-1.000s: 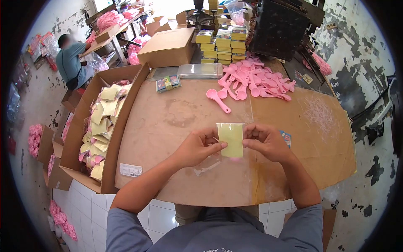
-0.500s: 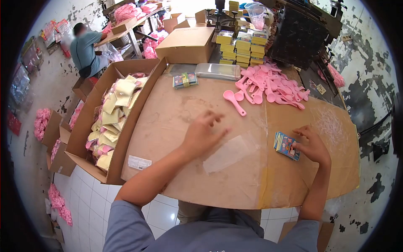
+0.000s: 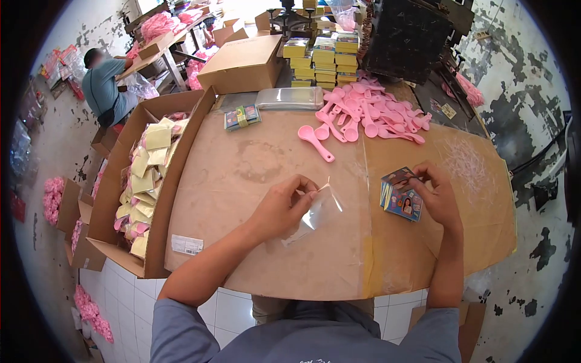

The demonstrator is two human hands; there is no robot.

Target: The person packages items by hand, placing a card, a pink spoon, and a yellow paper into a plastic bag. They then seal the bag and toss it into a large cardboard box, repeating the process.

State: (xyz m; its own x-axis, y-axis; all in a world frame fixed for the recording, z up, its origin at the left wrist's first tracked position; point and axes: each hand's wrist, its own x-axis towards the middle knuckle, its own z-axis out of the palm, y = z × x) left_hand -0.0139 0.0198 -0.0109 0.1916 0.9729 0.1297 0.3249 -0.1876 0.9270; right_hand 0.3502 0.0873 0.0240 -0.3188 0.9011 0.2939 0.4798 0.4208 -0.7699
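Observation:
My left hand [image 3: 281,209] pinches the upper edge of a clear plastic bag [image 3: 325,212] over the middle of the cardboard-covered table. The bag hangs tilted, its lower end near the table surface. On the right, the thumb and fingers of my right hand [image 3: 439,196] close on a printed card [image 3: 398,176], lifted at the top of a small fanned stack of cards [image 3: 404,207]. Beyond both hands lies a loose pink measuring spoon [image 3: 316,145], beside a heap of similar pink spoons [image 3: 372,115].
A long open carton [image 3: 195,142] of yellow-and-pink packets stands left. At the back are a banded card bundle [image 3: 243,117], a pile of clear bags [image 3: 290,98], a closed carton [image 3: 242,60] and card stacks [image 3: 324,57]. Another person [image 3: 104,88] works at the far left.
My left hand has closed on the plastic bag that lay flat and raised its edge. My right fingers have lifted a card from the stack. The view has shifted slightly.

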